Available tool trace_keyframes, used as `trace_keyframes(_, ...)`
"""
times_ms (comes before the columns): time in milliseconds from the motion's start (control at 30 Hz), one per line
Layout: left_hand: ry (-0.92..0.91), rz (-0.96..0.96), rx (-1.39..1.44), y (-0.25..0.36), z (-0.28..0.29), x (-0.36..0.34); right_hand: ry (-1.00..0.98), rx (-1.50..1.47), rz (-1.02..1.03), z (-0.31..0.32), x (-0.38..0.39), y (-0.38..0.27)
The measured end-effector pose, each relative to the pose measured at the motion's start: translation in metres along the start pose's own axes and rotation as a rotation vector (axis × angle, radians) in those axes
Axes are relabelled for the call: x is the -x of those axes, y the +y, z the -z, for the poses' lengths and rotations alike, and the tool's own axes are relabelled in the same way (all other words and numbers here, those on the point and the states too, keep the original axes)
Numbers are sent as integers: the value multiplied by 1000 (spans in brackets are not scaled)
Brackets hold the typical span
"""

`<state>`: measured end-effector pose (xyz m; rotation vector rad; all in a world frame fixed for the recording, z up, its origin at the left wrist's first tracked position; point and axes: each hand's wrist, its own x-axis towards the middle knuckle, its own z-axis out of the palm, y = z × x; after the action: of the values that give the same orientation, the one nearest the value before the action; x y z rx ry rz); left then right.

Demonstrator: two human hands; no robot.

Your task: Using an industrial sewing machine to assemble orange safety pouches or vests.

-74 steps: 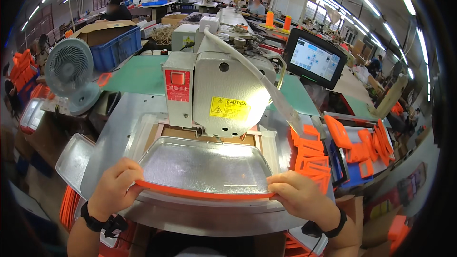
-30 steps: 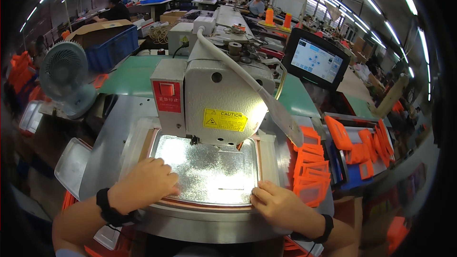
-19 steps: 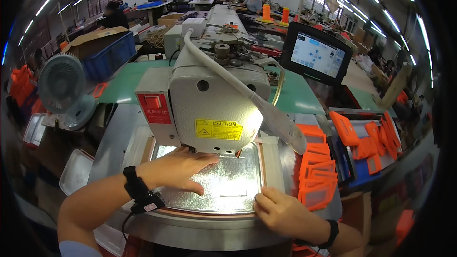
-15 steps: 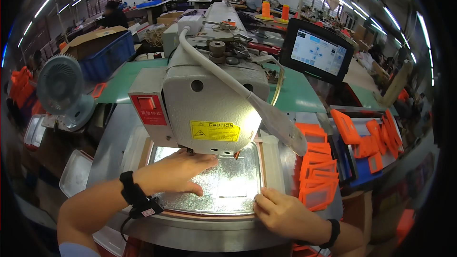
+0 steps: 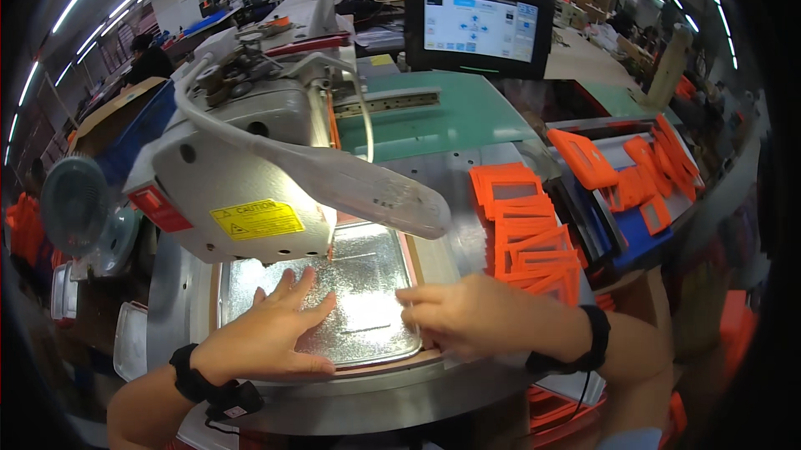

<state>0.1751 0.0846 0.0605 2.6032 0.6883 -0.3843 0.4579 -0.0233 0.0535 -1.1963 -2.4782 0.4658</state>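
A shiny silver panel (image 5: 359, 283) with rounded corners lies in a brownish frame under the head of a grey industrial sewing machine (image 5: 242, 175). My left hand (image 5: 271, 329) rests over its near left part, open, fingers spread and pointing away from me. At the panel's right edge is my right hand (image 5: 467, 312), its fingers drawn together and bent over the rim. Whatever the right fingertips hold, if anything, is too small to make out. Two short straight lines show on the panel's surface.
Orange rectangular frames (image 5: 534, 237) lie in an overlapping row on the right. Beyond them a blue-lined tray (image 5: 638, 240) holds more orange pieces. A screen (image 5: 480, 29) stands at the back. A fan (image 5: 79, 204) and a blue crate (image 5: 133, 137) are on the left.
The view has swung right. My left hand has drawn back from beneath the machine head, with its fingers more spread. My right hand has moved farther along the panel's right edge, away from the near corner.
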Motion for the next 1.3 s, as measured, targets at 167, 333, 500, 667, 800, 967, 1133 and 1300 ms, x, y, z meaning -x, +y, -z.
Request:
trace_keyframes(167, -29, 62, 65, 5, 3, 6, 139, 125, -72, -4, -32, 59)
trace_keyframes(333, -42, 33, 73, 1, 2, 0, 194, 193, 71, -16, -33, 84)
trace_keyframes(500, -26, 53, 56, 4, 0, -2, 472, -496, 265, -60, -40, 119)
trace_keyframes(667, 35, 95, 122, 5, -5, 2, 194, -413, 32, -15, -26, 74)
trace_keyframes(800, 50, 95, 140, 4, -9, 2, 261, -47, 180, -14, -24, 63)
trace_keyframes(967, 44, 137, 84, 6, -14, 8, -69, 135, -135, -23, -42, 36)
trace_keyframes(1133, 7, 57, 8, 4, -10, -1, -288, 73, -358, -9, -42, 26)
trace_keyframes(1300, -52, 111, -29, 10, -3, -1, -545, 402, -413, 8, -68, 10)
